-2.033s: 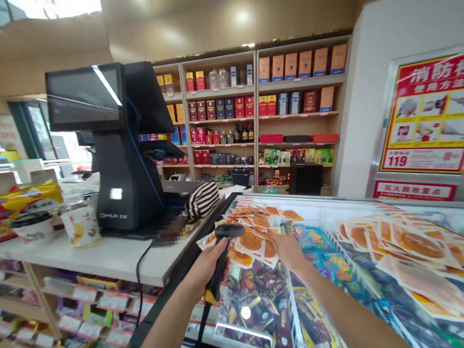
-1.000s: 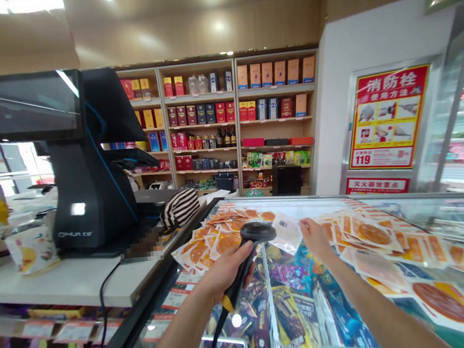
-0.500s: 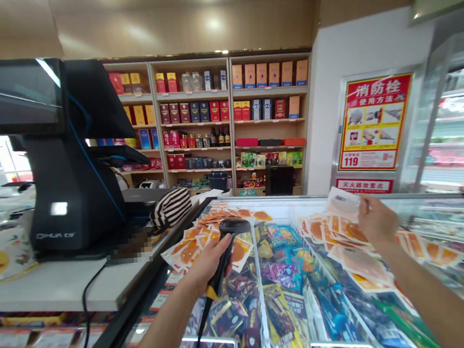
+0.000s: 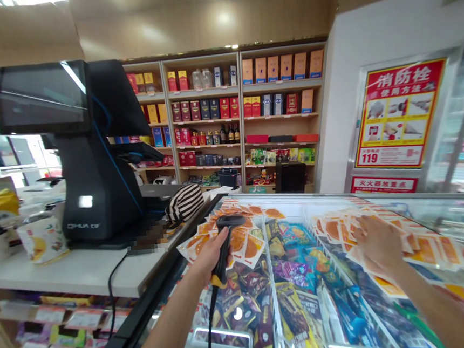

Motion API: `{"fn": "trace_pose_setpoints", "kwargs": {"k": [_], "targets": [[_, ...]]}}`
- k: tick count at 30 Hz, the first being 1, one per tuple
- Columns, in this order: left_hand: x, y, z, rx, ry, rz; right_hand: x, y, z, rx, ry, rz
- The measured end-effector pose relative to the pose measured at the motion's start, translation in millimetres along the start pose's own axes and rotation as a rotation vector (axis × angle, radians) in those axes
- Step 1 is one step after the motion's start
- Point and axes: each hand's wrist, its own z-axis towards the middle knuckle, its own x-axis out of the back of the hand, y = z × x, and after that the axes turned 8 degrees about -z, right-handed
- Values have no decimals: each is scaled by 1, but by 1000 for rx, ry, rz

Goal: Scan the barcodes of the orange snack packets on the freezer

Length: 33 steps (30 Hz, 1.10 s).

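My left hand (image 4: pixel 212 257) is wrapped round a black and yellow handheld barcode scanner (image 4: pixel 222 250), its head tilted over a fanned pile of flat packets (image 4: pixel 251 248). These packets are white with round orange pictures. On the right, more of the same packets (image 4: pixel 332 229) lie overlapped in rows. My right hand (image 4: pixel 378 243) is down on this group with its fingers curled; whatever is between the fingertips is hidden. Both groups rest on the glass top of a chest freezer (image 4: pixel 295 200), through which bagged frozen goods (image 4: pixel 287 269) show.
A black point-of-sale terminal (image 4: pixel 98 185) stands on the white counter (image 4: pixel 62 278) at left, near a striped cloth item (image 4: pixel 186 204). The scanner's cable (image 4: pixel 210 327) runs down toward me. Shelves of boxes (image 4: pixel 206 110) stand behind, with a red fire-hydrant sign (image 4: pixel 401 116) at right.
My right hand has come down from holding up a packet onto the right-hand group. My left hand keeps the scanner over the left pile. The view has turned slightly left.
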Motion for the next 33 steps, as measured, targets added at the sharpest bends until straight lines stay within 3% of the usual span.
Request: {"fn": "trace_pose_setpoints", "kwargs": {"k": [2, 9, 15, 21, 25, 29, 33], "targets": [[3, -1, 0, -11, -2, -11, -8, -34, 0, 73, -17, -24], [18, 2, -8, -25, 10, -2, -22, -179, -27, 356, -340, 254], [31, 10, -21, -48, 54, -7, -20, -248, -45, 442, -453, 396], [49, 11, -28, -45, 102, 23, -23, -274, -54, 448, -513, 391], [62, 9, -30, -30, 133, 34, -16, -274, -54, 473, -454, 417], [65, 10, -33, -24, 115, 39, -13, -258, -37, 304, -405, 375], [44, 14, -40, -11, 53, 37, -20, -226, -9, 97, -307, 404]]}}
